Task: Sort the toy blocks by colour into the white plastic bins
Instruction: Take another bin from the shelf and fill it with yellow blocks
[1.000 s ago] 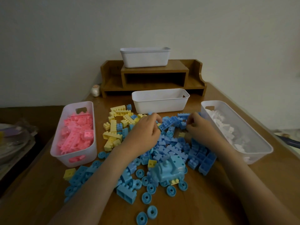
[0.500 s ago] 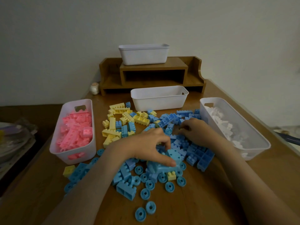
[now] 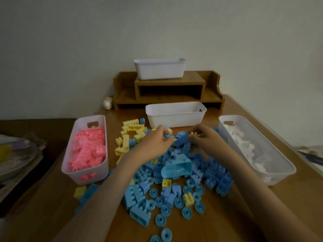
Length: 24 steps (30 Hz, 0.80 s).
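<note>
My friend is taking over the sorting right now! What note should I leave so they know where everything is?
Hands: left hand and right hand both pinch one blue clump over the pile.
Done: pink blocks are in the left bin; white blocks are in the right bin.
Left to do: yellow blocks, blue blocks and blue wheels lie loose on the table.
The middle bin looks empty. The inside of the shelf bin is hidden.
</note>
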Motion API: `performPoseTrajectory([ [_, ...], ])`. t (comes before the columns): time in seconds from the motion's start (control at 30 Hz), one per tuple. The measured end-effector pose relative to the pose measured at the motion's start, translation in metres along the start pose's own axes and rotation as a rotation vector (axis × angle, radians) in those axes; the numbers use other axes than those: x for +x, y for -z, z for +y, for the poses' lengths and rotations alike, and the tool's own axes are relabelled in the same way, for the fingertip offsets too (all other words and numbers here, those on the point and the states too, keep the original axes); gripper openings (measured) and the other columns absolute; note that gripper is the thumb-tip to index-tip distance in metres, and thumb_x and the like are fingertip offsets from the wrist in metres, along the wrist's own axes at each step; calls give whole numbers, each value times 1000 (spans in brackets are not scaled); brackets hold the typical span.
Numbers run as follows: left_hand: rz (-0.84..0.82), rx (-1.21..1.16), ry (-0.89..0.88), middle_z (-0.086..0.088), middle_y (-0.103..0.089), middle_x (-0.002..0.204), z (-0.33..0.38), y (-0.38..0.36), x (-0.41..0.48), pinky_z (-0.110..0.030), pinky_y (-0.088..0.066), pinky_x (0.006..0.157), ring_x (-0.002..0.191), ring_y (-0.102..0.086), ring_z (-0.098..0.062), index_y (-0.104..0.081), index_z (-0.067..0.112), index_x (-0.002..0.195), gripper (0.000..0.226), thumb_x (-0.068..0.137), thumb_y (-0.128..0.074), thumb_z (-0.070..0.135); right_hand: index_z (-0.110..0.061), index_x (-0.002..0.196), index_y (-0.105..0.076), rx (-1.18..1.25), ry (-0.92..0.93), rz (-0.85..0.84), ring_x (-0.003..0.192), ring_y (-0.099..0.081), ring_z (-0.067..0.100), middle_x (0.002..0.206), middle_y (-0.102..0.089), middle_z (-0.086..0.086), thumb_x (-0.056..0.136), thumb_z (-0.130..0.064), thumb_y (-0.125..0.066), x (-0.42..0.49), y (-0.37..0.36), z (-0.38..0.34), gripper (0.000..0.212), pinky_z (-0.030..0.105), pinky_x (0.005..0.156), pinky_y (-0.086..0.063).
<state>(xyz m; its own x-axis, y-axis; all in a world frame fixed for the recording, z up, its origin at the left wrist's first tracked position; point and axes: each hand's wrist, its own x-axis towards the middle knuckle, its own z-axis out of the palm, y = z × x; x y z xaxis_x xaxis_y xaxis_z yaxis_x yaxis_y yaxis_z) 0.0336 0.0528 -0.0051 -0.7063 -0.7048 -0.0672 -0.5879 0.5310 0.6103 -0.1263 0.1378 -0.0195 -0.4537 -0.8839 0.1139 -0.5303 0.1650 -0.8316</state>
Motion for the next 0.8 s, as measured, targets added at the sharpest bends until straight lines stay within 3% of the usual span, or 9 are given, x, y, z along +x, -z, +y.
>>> performPoseTrajectory([
  [0.1,7,-56,28,-1,-45,88,10,14,21,-26,-33,47,56,-40,-15,-25,20,117,23,100,-40,19,-19,101,-58,-50,45,56,78,-55,14,90,-56,-3,92,-16,-56,28,1,-15,10,19,58,-44],
  [0.23,138,-181,10,-4,-41,90,21,25,60,-21,-31,43,57,-33,-14,-22,18,114,26,98,-36,2,-15,112,-56,-59,85,142,75,-52,11,96,-56,-1,94,-10,-49,75,-5,-31,21,20,61,-42],
  [0.3,239,-172,10,-3,-42,91,20,27,79,-23,-32,49,61,-37,-13,-26,16,118,24,99,-36,6,-13,119,-54,-132,73,191,90,-53,15,109,-56,4,95,-13,-47,97,-10,-30,25,20,65,-40],
  [0.37,279,-90,6,-4,-43,98,15,28,97,-24,-30,51,65,-40,-10,-27,15,121,26,99,-40,9,-11,128,-48,-189,19,187,105,-53,21,124,-53,9,96,-15,-46,118,-14,-25,32,26,78,-44],
  [0.47,192,-23,69,-11,-51,107,7,30,116,-25,-35,52,66,-47,-14,-23,12,133,45,98,-50,18,-8,144,-25,-264,-87,82,125,-44,31,142,-40,16,95,-17,-46,135,-18,-20,54,41,100,-42],
  [0.53,117,-53,103,-15,-50,125,2,34,122,-28,-43,63,83,-56,-21,-16,13,142,61,96,-53,29,-8,148,-11,-388,-120,7,130,-39,33,146,-36,16,95,-23,-46,137,-21,-19,66,49,109,-30],
  [0.6,68,11,79,-15,-44,137,0,36,123,-31,-45,78,108,-55,-27,-16,13,145,65,95,-52,36,-7,149,-6,-460,-108,-28,127,-43,33,142,-43,17,97,-30,-43,133,-19,-19,67,48,109,-28],
  [0.7,80,181,44,-10,-47,133,-3,36,111,-32,-44,86,113,-51,-24,-35,12,137,45,99,-47,31,-9,148,-11,-482,-78,-48,116,-52,32,132,-51,19,99,-33,-41,124,-16,-17,63,41,96,-40],
  [0.8,151,217,29,-9,-45,134,-6,34,94,-35,-44,91,117,-46,-24,-43,15,132,33,100,-42,18,-12,147,-17,-508,-103,-84,120,-50,33,136,-48,18,98,-36,-42,113,-11,-18,60,39,91,-41],
])
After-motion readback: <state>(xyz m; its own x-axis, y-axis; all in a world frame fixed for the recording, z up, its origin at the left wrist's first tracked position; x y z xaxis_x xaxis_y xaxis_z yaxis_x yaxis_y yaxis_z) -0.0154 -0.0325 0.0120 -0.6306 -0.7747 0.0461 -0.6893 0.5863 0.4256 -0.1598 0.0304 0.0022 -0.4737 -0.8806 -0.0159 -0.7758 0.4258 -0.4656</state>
